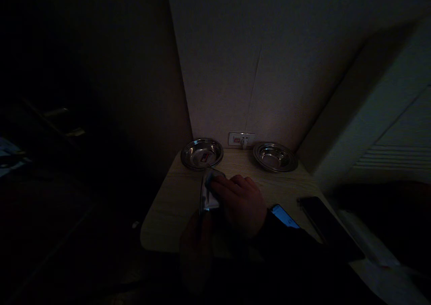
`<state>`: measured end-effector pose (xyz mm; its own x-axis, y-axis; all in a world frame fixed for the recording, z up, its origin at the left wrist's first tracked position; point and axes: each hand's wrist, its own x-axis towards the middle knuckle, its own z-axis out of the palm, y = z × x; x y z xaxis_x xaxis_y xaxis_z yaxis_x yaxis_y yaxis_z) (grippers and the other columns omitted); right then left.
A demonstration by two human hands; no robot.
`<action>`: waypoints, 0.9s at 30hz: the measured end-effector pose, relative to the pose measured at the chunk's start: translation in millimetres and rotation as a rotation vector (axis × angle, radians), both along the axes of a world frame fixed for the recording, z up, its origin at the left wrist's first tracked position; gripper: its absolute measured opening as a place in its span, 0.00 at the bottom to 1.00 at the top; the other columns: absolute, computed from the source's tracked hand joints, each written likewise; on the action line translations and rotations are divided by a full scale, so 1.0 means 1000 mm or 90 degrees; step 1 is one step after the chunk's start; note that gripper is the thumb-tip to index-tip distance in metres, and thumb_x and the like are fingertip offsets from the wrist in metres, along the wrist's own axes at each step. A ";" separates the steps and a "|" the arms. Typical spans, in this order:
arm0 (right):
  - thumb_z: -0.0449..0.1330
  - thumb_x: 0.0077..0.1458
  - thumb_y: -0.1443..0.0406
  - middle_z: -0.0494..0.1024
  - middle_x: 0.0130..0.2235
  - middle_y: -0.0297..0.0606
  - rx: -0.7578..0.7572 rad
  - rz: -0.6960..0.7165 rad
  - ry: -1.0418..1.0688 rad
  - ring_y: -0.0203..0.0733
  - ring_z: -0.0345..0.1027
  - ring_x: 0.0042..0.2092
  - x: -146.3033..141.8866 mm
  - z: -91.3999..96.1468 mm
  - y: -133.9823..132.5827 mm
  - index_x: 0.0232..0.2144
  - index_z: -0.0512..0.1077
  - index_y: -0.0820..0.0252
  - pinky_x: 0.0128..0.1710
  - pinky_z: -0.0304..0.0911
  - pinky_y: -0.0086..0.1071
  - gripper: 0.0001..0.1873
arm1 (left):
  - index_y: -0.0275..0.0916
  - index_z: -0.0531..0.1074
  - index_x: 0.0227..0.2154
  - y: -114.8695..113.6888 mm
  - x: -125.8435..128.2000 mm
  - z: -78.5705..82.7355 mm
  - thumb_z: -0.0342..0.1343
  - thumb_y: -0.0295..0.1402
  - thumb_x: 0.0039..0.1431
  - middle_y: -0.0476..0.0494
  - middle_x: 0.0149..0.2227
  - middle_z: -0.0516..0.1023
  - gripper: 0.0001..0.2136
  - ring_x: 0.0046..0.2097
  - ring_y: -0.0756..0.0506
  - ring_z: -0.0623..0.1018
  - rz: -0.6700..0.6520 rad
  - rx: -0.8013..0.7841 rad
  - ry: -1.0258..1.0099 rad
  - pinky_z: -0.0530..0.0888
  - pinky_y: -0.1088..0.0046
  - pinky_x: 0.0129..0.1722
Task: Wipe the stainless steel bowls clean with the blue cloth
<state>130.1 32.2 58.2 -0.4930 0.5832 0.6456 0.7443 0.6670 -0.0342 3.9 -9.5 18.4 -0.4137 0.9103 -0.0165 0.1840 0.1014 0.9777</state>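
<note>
The scene is very dark. My left hand (197, 237) grips the lower edge of a steel plate (204, 192) held upright on its rim over a small wooden table (168, 206). My right hand (240, 201) lies against the plate's inner face with fingers curled on a pale cloth (212, 199). Two more steel plates lie flat at the back of the table, one at the left (202, 153) and one at the right (275, 156).
A wall socket (241, 139) sits between the two flat plates. A lit phone (285, 216) and a dark flat device (321, 217) lie on the table's right side. Walls close in behind and on the right. The left is dark.
</note>
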 end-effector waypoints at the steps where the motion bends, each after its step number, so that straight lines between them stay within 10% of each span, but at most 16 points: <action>1: 0.53 0.59 0.69 0.76 0.49 0.37 0.004 -0.008 0.003 0.42 0.61 0.38 0.000 0.000 0.001 0.46 0.72 0.58 0.33 0.54 0.38 0.13 | 0.36 0.75 0.37 0.000 0.000 0.000 0.49 0.50 0.53 0.38 0.36 0.80 0.22 0.38 0.40 0.79 0.003 -0.005 0.005 0.75 0.66 0.38; 27: 0.54 0.60 0.69 0.75 0.51 0.35 -0.022 -0.043 -0.026 0.44 0.62 0.38 -0.005 0.005 0.003 0.48 0.71 0.60 0.33 0.56 0.40 0.14 | 0.37 0.75 0.38 -0.001 0.002 -0.002 0.50 0.51 0.52 0.38 0.39 0.80 0.23 0.41 0.39 0.78 0.014 -0.028 -0.016 0.74 0.65 0.40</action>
